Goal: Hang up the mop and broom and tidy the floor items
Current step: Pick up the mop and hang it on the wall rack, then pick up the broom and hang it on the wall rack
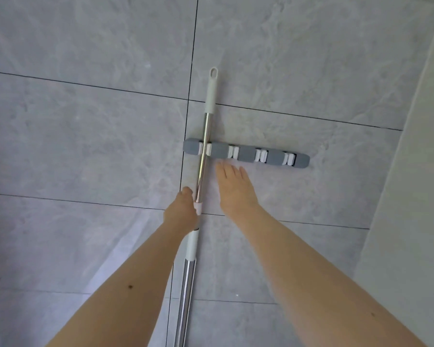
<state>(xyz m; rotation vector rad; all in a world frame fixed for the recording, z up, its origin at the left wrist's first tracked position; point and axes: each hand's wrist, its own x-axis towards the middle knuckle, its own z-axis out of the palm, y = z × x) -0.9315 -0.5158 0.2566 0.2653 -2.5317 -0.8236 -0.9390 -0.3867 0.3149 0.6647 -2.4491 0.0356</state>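
While left hand (181,214) grips one handle (203,156) | rack (246,154): four clips

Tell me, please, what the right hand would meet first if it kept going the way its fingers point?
Probably the grey wall rack: the right hand is open, fingers aimed just under its second clip. Depth is unclear; it may already touch the wall.

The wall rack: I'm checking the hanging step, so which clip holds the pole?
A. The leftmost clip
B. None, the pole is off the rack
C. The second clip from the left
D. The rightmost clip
A: the pole crosses the rack at its leftmost clip, while the other three clips stand empty; the left hand grips the pole below.
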